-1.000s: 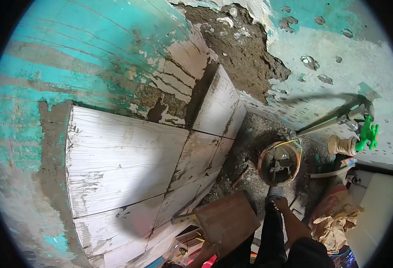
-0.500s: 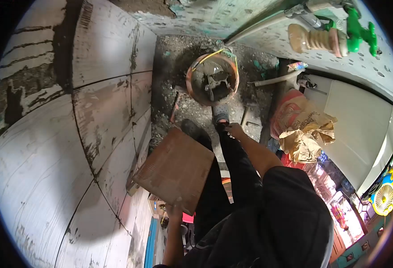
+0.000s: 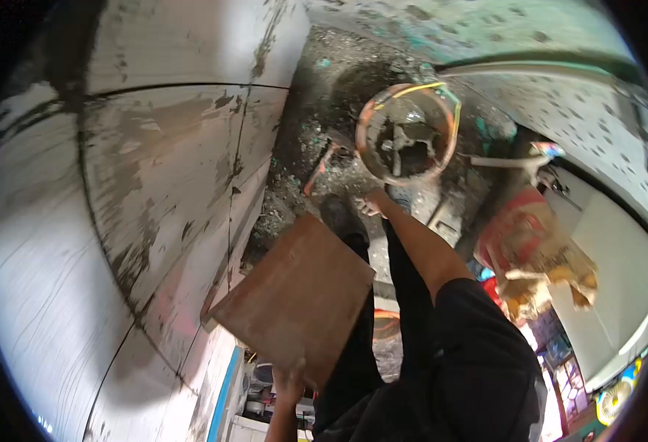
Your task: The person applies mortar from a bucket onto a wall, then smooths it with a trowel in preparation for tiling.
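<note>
A square tile [image 3: 294,298], its brown back towards me, leans across in front of my left leg. My left hand [image 3: 289,381] grips its lower edge, with the fingers partly hidden behind it. My right hand [image 3: 372,203] reaches out over my shoes, its fingers loosely apart and nothing visible in them. Just beyond it stands a round bucket [image 3: 364,151] with a yellow and green handle. Grey wet mortar [image 3: 405,121] and what looks like a trowel [image 3: 396,151] are inside. To the left of the bucket lies a hammer-like tool with a reddish handle [image 3: 319,171].
Large smeared white tiles [image 3: 169,169] cover the left wall. Rubble and grit lie over the floor [image 3: 294,140]. On the right are a torn paper sack [image 3: 519,228], a pipe [image 3: 504,162] and a white panel [image 3: 611,258]. A metal bar [image 3: 438,210] rests near my right shoe.
My right hand has moved from beside my right leg forward and left, towards the floor near the bucket. The view has shifted and turned; the tile stays in my left hand.
</note>
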Demonstrator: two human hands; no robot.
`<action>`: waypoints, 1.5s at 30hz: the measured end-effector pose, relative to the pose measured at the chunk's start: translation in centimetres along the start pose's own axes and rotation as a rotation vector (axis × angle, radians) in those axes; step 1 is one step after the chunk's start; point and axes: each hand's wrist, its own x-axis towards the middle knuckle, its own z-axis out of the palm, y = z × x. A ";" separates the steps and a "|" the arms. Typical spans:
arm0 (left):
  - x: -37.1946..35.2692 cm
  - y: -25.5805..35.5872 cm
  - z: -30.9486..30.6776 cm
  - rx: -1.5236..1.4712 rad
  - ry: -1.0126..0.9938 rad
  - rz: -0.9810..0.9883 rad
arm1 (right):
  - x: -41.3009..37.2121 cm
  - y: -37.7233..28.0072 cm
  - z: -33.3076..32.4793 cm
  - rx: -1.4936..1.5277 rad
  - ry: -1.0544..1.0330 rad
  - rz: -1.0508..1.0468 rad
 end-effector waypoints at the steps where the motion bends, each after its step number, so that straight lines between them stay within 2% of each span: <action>1: -0.1 -0.1 -0.1 -0.012 0.016 -0.027 | 1.9 -2.3 2.3 -0.111 0.105 0.042; 3: 0.7 -0.9 0.2 0.092 0.045 0.029 | 8.2 -5.2 3.6 -0.291 0.198 -0.004; 4: 0.9 -1.3 0.3 0.021 0.064 -0.130 | 11.3 -6.2 4.5 -0.378 0.243 -0.026; 6: 0.8 -1.7 0.5 -0.128 0.105 -0.456 | 16.0 -8.0 9.8 -0.501 0.930 0.068; 8: 1.4 -1.2 1.0 -0.170 0.115 -0.460 | 20.5 -8.5 10.4 -0.519 1.051 0.115; 10: 1.4 -2.3 0.9 -0.182 0.156 -0.476 | 25.5 -7.6 6.7 -0.432 0.608 0.133; 12: 0.8 -3.5 0.4 -0.190 0.130 -0.412 | 21.2 -6.8 6.8 -0.480 0.636 -0.099; 14: 0.1 -4.0 -0.1 -0.252 0.091 -0.390 | 13.5 -9.1 8.5 0.124 0.622 -0.104; 16: -0.8 -4.2 -0.7 -0.367 0.034 -0.417 | 11.1 -9.7 8.4 0.237 0.515 -0.108; 20: -2.5 -8.4 -2.7 -0.287 -0.154 -0.486 | 5.5 -10.2 8.2 0.196 0.304 -0.099; 21: -2.7 -8.8 -2.8 -0.264 -0.197 -0.496 | 3.6 -9.8 8.8 0.165 0.297 -0.153; 23: -2.9 -9.2 -2.7 -0.259 -0.241 -0.472 | -3.6 -11.3 9.0 -0.283 0.196 -0.175; 24: -3.2 -8.9 -2.4 -0.292 -0.225 -0.419 | -6.0 -10.7 9.6 -0.170 0.229 -0.144; 26: -3.3 -8.1 -1.6 -0.375 -0.181 -0.305 | -18.8 -12.7 12.4 -0.116 0.349 -0.400; 28: -3.7 -7.3 -1.1 -0.429 -0.151 -0.228 | -21.2 -11.3 11.2 -0.257 0.349 -0.682; 31: -3.7 -6.5 -0.6 -0.492 -0.124 -0.151 | -32.8 -16.2 13.0 -0.127 0.298 -0.845; 34: -3.8 -6.3 -0.2 -0.535 -0.111 -0.110 | -41.5 -22.6 15.0 -0.336 0.574 -1.288; 35: -3.7 -6.2 0.0 -0.549 -0.109 -0.098 | -44.5 -25.0 16.4 -0.287 0.584 -1.497; 36: -3.6 -6.1 0.0 -0.560 -0.105 -0.086 | -47.0 -27.7 18.0 -0.235 0.586 -1.707; 38: -3.9 -6.3 0.2 -0.584 -0.103 -0.061 | -49.8 -32.8 20.5 0.014 0.276 -1.716; 39: -3.9 -6.4 0.2 -0.593 -0.098 -0.050 | -51.5 -34.6 22.0 -0.104 0.478 -2.000; 40: -3.9 -6.5 0.2 -0.604 -0.096 -0.041 | -51.7 -36.0 23.4 -0.065 0.536 -2.052; 41: -4.0 -6.6 0.2 -0.613 -0.092 -0.033 | -52.0 -37.6 24.3 -0.136 0.767 -2.149; 43: -4.4 -6.9 -0.1 -0.629 -0.083 -0.023 | -53.1 -38.3 25.0 -0.129 0.605 -1.901; 45: -4.6 -7.0 -0.3 -0.637 -0.075 -0.013 | -53.4 -38.0 24.5 -0.064 0.630 -1.907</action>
